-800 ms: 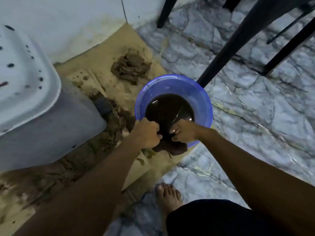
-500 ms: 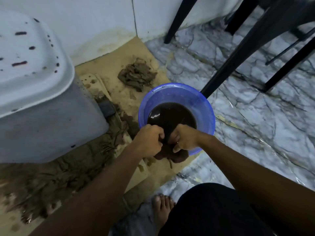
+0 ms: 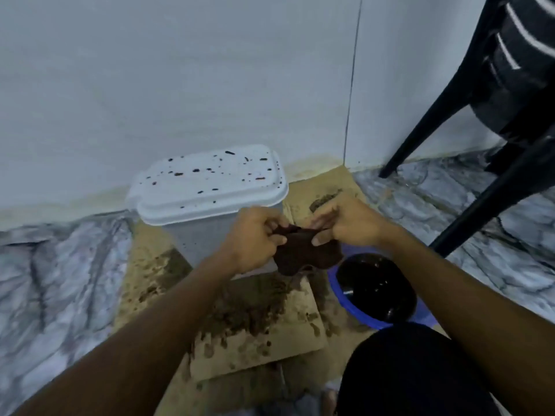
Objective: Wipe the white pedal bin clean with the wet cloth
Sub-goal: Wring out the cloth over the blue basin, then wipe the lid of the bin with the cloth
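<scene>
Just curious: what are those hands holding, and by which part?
The dark wet cloth: the left hand and right hand each pinch its top edge, one at either end.

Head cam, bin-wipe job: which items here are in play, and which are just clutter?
In play: white pedal bin; wet cloth, held by left hand and right hand; blue basin of dark water.
Lying about: black chair; soiled cardboard; dirt clump.
</scene>
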`<action>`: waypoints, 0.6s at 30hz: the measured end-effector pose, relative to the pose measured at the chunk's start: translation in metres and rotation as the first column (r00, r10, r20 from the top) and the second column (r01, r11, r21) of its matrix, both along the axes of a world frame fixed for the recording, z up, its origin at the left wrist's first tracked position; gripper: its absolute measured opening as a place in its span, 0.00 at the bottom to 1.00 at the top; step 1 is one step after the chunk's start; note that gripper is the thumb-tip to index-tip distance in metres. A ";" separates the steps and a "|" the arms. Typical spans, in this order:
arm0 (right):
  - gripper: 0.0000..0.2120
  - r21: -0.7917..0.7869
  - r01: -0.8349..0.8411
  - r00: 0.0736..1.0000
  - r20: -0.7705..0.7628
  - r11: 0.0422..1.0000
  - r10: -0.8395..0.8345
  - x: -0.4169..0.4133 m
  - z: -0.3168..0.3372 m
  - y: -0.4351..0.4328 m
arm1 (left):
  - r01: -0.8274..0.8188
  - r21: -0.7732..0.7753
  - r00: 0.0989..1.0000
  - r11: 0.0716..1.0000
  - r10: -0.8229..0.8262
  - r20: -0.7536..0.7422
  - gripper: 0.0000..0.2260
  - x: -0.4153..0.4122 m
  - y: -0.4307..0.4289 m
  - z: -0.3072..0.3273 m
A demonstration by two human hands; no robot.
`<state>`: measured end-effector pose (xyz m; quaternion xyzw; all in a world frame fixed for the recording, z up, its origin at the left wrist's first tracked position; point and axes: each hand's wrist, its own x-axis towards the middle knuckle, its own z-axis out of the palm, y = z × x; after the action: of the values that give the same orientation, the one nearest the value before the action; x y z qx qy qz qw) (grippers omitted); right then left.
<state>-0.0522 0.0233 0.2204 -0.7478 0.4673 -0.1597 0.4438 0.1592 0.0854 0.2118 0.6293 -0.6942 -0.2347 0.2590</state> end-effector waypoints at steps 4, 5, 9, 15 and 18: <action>0.14 -0.171 -0.014 0.996 0.089 0.985 0.029 0.045 0.054 0.003 | -0.129 -0.146 0.992 0.981 0.125 -0.034 0.08 0.044 0.017 0.050; 0.13 -0.207 -0.019 0.994 0.105 0.978 0.041 0.058 0.066 0.003 | -0.174 -0.169 0.984 0.970 0.166 -0.058 0.08 0.055 0.019 0.061; 0.10 -0.318 -0.011 0.990 0.133 0.948 0.056 0.107 0.095 -0.010 | -0.306 -0.233 0.951 0.923 0.284 -0.123 0.09 0.094 0.013 0.088; 0.09 -0.430 0.163 0.970 0.233 0.888 -0.065 0.161 0.096 -0.055 | -0.425 -0.324 0.905 0.845 0.384 -0.185 0.09 0.134 -0.038 0.097; 0.14 -0.477 0.144 0.989 0.102 0.867 -0.109 0.164 0.080 -0.067 | -0.374 -0.250 0.925 0.893 0.379 -0.028 0.15 0.141 -0.062 0.082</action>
<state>0.1117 -0.0438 0.3004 -0.7963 0.4446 -0.3265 0.2483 0.3000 0.0231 0.2935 0.7162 -0.5860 -0.0838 0.3696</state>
